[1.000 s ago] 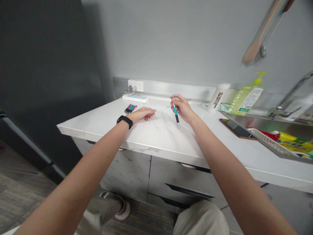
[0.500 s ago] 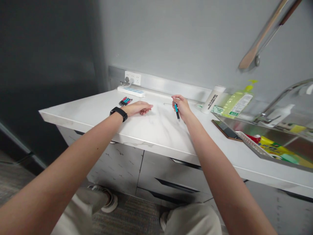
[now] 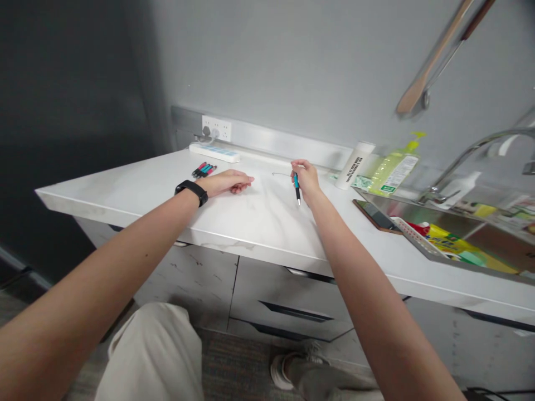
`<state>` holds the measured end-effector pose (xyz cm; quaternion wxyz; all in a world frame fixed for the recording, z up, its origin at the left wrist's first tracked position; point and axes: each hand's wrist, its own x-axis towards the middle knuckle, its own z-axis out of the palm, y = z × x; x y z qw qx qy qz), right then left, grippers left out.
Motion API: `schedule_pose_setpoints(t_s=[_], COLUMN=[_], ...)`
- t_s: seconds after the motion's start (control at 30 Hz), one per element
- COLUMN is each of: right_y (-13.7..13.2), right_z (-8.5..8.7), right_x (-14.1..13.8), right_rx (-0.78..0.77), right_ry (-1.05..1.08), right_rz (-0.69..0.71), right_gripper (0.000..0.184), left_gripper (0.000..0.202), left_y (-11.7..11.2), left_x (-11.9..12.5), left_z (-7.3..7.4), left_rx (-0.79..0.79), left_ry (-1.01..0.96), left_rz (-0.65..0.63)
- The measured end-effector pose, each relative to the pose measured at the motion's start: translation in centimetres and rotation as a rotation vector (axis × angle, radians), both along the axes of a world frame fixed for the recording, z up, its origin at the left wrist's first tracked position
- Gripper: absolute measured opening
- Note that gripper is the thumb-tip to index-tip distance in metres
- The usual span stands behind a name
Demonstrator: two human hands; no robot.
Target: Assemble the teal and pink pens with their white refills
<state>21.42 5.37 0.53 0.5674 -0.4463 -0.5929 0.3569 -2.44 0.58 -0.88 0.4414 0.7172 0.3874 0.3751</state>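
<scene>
A grey wall (image 3: 292, 61) is standing behind a white marble-pattern counter (image 3: 267, 234), with grey drawer fronts (image 3: 288, 301) running below it and a wooden spatula (image 3: 418, 83) hanging on the wall at upper right. A stainless steel sink (image 3: 455, 228) is occupying the counter's right end, a curved faucet (image 3: 468, 150) is rising behind it, and a yellow package (image 3: 460, 250) is lying in it. Along the back edge, a wall socket (image 3: 216, 128) is feeding a white power strip (image 3: 213, 152), while a white bottle (image 3: 355, 165) is standing beside a green pump bottle (image 3: 395, 170). A phone (image 3: 374, 216) is lying flat near the sink rim. The left hand (image 3: 229, 182), wearing a black wristband (image 3: 192, 192), is resting palm-down and open on the counter, just in front of a bundle of pens (image 3: 204, 170). The right hand (image 3: 306, 179) is pinching a teal-and-black pen (image 3: 296, 189) in a narrow grip, tip pointing downward, over the counter; whether the tip is touching the surface cannot be determined.
</scene>
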Motion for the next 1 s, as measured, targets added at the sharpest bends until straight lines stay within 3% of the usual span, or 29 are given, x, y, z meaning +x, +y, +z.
schedule_pose_setpoints(t_s=[0.2,0.4,0.63,0.8,0.9,1.0], right_y=[0.1,2.3,3.4,3.1,2.9,2.6], right_z=[-0.1,-0.6,-0.6,-0.5,-0.6,-1.1], right_x=[0.2,1.5,3.9,4.4,4.1,4.0], right_rx=[0.004,-0.012,-0.177,-0.216,-0.206,-0.098], right_ry=[-0.01,0.095,0.302,0.324,0.244,-0.097], right_rz=[-0.038,-0.141,-0.235,-0.199,-0.181,-0.259], right_gripper=[0.014,0.034,0.01,0.006,0.019,0.037], left_gripper=[0.025,0.025,0.027,0.027,0.026,0.027], left_y=[0.3,0.2,0.1,0.1,0.1,0.1], left_x=[-0.1,-0.2,-0.2,-0.2,-0.3,-0.4], left_z=[-0.1,-0.1,-0.1,-0.2,-0.3,-0.3], left_rx=[0.024,0.024,0.016,0.006,0.001,0.004], left_ry=[0.009,0.017,0.013,0.005,0.001,0.003], left_rz=[0.0,0.009,0.011,0.012,0.012,0.009])
